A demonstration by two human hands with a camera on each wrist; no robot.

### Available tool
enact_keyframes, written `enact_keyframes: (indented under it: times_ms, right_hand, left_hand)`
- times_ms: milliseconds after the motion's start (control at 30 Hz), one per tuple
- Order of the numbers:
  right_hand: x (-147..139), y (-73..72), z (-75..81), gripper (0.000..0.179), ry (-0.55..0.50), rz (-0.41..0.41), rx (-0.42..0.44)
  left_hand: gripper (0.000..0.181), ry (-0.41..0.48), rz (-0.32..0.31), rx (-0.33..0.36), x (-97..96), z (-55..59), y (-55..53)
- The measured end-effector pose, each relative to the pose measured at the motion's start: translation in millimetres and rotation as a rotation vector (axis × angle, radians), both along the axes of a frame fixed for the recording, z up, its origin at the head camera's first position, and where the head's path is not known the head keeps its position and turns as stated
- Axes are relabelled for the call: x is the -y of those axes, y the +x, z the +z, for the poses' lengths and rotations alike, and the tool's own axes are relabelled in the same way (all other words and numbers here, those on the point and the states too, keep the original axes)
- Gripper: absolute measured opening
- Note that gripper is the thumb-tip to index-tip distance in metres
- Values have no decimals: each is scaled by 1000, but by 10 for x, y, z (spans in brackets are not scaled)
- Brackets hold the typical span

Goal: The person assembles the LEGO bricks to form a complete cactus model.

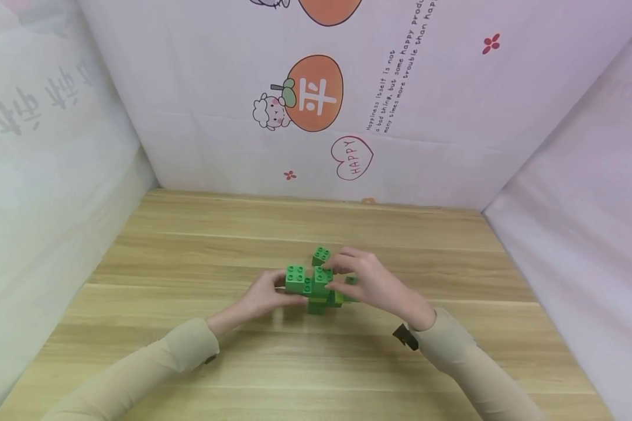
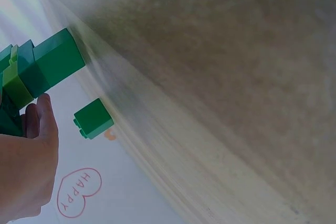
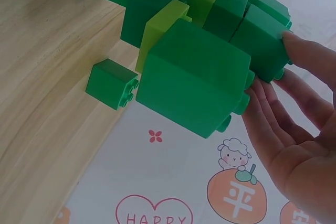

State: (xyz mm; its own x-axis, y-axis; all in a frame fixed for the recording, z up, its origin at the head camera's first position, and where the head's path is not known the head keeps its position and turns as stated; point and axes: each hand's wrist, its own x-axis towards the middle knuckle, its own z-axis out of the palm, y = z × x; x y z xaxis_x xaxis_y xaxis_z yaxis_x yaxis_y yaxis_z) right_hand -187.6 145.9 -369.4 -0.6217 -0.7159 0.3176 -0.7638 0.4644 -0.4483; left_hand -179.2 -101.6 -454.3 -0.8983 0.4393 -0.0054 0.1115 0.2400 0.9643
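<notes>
An assembly of green and lime toy building blocks [image 1: 317, 307] stands over the wooden table, its studs facing up in the head view. My left hand [image 1: 263, 294] grips it from the left side; in the left wrist view the fingers reach behind the blocks. From the right, my right hand [image 1: 374, 283] pinches a studded green block [image 3: 262, 40] at the top of the assembly, thumb on one side and fingers on the other. A separate green block [image 3: 111, 83] sits on the table just beyond the assembly, touched by neither hand.
The wood-grain table [image 1: 232, 234] meets a white printed cloth backdrop [image 1: 200, 70] at its far edge. More white cloth hangs along the left side [image 1: 47, 175] and the right side [image 1: 574, 193]. A small dark device [image 1: 405, 337] is at the right wrist.
</notes>
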Motion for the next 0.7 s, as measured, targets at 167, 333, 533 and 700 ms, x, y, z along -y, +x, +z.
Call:
enact_keyframes:
  times_ms: [167, 333, 533, 700]
  right_hand:
    - [4, 20, 20, 28, -10, 4, -15]
    - [26, 26, 45, 25, 6, 2, -24]
    - [62, 9, 72, 24, 47, -4, -7]
    - [80, 10, 79, 23, 63, -6, 7]
  left_hand:
    - [49, -3, 4, 10, -6, 20, 0]
    - [49, -15, 10, 14, -1, 25, 2]
    - [49, -4, -3, 13, 10, 10, -1]
    - [48, -10, -8, 6, 6, 10, -1]
